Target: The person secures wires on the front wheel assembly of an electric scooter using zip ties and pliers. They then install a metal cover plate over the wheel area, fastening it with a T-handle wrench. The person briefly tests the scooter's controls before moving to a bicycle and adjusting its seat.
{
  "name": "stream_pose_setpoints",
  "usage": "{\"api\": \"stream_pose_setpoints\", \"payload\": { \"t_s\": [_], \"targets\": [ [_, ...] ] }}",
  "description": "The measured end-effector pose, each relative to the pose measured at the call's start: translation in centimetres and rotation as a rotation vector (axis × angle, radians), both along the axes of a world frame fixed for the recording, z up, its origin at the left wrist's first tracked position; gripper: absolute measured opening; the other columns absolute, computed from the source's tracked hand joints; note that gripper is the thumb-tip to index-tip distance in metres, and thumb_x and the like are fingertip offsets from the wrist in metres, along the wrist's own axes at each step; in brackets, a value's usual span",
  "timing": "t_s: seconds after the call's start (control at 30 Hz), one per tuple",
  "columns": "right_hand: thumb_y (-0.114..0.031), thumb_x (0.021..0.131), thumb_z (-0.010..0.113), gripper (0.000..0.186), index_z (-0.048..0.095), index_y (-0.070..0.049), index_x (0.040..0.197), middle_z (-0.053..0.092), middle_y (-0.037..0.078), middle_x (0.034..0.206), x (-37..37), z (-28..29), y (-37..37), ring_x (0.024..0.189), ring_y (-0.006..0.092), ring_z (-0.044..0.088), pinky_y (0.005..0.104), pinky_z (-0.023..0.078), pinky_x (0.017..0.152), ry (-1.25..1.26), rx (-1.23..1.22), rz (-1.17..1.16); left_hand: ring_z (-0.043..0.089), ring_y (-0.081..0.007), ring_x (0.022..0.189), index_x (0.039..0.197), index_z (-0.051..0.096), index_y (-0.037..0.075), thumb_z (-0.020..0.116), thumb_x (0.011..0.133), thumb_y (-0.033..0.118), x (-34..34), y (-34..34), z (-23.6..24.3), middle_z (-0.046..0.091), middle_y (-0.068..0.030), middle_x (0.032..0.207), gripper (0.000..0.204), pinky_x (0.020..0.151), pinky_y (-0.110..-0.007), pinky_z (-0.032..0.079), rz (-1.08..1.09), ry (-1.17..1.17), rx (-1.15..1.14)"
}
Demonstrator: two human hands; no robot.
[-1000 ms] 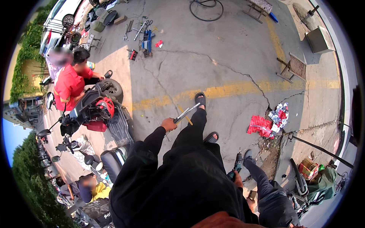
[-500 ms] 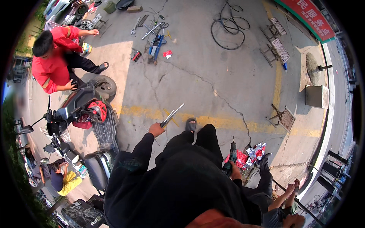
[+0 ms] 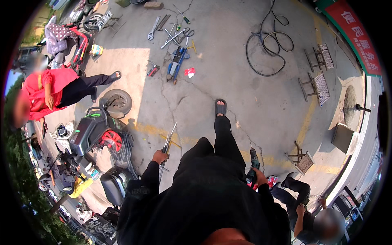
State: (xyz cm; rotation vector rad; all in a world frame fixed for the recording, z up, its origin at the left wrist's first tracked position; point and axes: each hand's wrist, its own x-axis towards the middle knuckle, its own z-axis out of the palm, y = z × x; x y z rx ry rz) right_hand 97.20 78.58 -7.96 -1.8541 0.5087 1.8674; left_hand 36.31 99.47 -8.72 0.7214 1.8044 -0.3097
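Note:
My left hand [image 3: 160, 157] is closed around a bundle of long metal hand tools [image 3: 168, 141], one of them with a yellow T-shaped bar; the exact kinds are hard to make out. In my right hand [image 3: 260, 176] is a dark green cordless drill [image 3: 254, 157], gripped by its handle with the bit pointing away from me. Ahead on the concrete lie a blue floor jack [image 3: 175, 63], an adjustable wrench [image 3: 153, 28], a cross-shaped wheel wrench [image 3: 172, 38], a screwdriver [image 3: 182, 15] and a small red-and-black tool [image 3: 153, 70].
On my left stands a dark scooter [image 3: 92, 126] beside a loose wheel [image 3: 117, 103]. A person in red [image 3: 49, 92] is beyond it. A black hose [image 3: 265, 73] lies coiled ahead; folding stools [image 3: 318, 87] stand right. Another person [image 3: 304, 216] sits behind right.
I have stepped forward, one sandalled foot now stretched ahead. Both hands keep their tools. The person in red has moved from bending over the scooter to standing farther left.

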Motion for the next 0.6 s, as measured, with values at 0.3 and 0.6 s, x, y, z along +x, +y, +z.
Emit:
{"api": "stream_pose_setpoints", "payload": {
  "t_s": [0.3, 0.6],
  "targets": [
    [-0.036, 0.076, 0.077, 0.048, 0.06, -0.004, 0.108, 0.061, 0.006, 0.092, 7.8, 0.6, 39.4, 0.084, 0.0193, 0.061, 0.0347, 0.051, 0.074, -0.178, 0.057, 0.499, 0.065, -0.0151, 0.066, 0.093, 0.065, -0.001, 0.072, 0.078, 0.013, 5.0, 20.5, 0.0, 0.07, -0.0089, 0.077, 0.021, 0.063, -0.031, 0.052, 0.364, -0.089, 0.269],
    [-0.031, 0.076, 0.079, 0.045, 0.06, -0.006, 0.108, 0.061, 0.005, 0.089, 3.9, 3.1, 75.7, 0.083, 0.0191, 0.061, 0.0335, 0.05, 0.078, -0.231, 0.101, 0.695, 0.062, -0.0159, 0.064, 0.088, 0.064, -0.002, 0.07, 0.081, 0.011, 7.8, 41.9, -3.6, 0.066, -0.0084, 0.075, 0.016, 0.06, -0.031, 0.049, 0.746, -0.119, 0.249]
  ]
}}
